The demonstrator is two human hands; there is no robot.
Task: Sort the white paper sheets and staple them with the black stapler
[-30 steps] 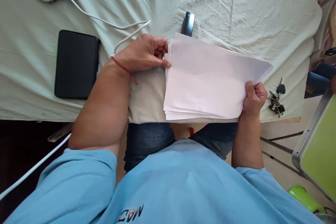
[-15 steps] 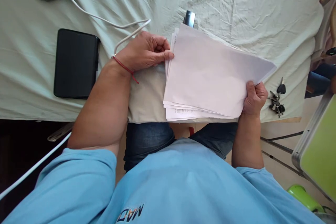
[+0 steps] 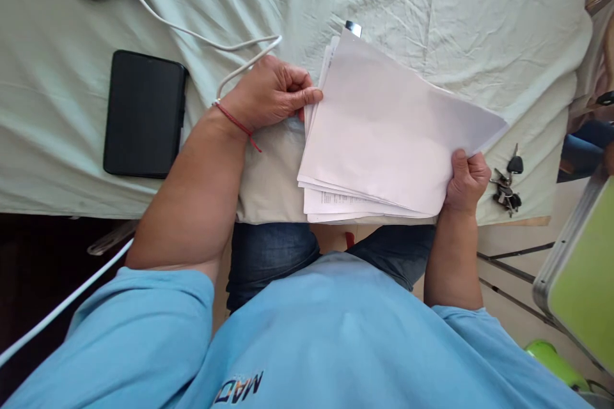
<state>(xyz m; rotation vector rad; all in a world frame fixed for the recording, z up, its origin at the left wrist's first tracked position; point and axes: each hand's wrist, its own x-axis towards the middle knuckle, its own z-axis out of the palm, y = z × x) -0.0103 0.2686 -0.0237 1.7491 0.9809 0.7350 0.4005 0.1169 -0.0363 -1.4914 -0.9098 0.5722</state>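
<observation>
Your left hand [image 3: 278, 92] is closed to a pinch at the nine o'clock edge of the paper stack [image 3: 388, 121], thumb laid over the margin and fingers curled in behind it; how many sheets lie between them cannot be told. Your right hand [image 3: 467, 182] grips the stack at its four o'clock corner, thumb flat on top, remaining fingers mostly hidden below. The governing relation is as follows: the stack lies from two to four o'clock of your left hand and at ten o'clock of your right, spanning the two, with its long axis tilted slightly, from between nine and ten o'clock to between three and four. Neither hand is nearer, since both touch the paper. The top sheet [image 3: 374, 108] shows no clear marking; lower sheets [image 3: 330, 199] fan out at the six o'clock edge, and faint print is visible there. At the stack's eleven o'clock corner, only the end of a dark object [image 3: 354, 28] is exposed. Outward on the cloth-covered bench [image 3: 470, 19], keys [image 3: 504, 195] lie near your right hand at three o'clock; a black tablet [image 3: 145, 114] lies at about nine o'clock of your left hand.
</observation>
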